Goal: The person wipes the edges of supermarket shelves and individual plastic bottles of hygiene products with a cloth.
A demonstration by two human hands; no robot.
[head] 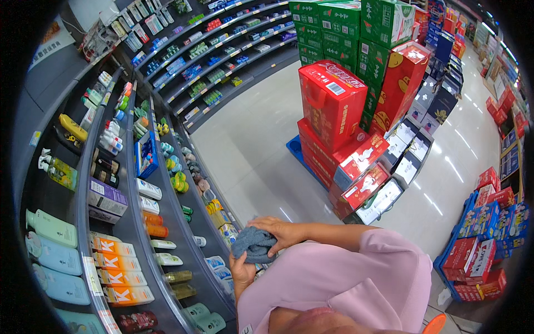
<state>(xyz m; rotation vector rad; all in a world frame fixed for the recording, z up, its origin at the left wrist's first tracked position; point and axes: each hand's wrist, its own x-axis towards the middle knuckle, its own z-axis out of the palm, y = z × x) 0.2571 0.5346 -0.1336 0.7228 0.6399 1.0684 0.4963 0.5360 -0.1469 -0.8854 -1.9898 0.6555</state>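
Note:
A crumpled grey-blue cloth (254,245) is bunched between my two hands in front of my body. My right hand (281,231) lies over its upper right side, the thumb pressed along its edge. From below left, my left hand (243,269) pinches the cloth with thumb and fingers. Both hands are close to the lower tiers of a dark shelf unit (131,196), apart from the bottles on it. Beneath the cloth, part of the lowest shelf is hidden.
Pump bottles (62,250), orange-and-white boxes (121,275) and a spray bottle (62,173) line the shelves at left. Red gift cartons (331,104) stand on a blue pallet (294,144) across the tiled aisle (246,133). Green cartons (340,25) are stacked behind. Another shelf (217,46) curves along the back.

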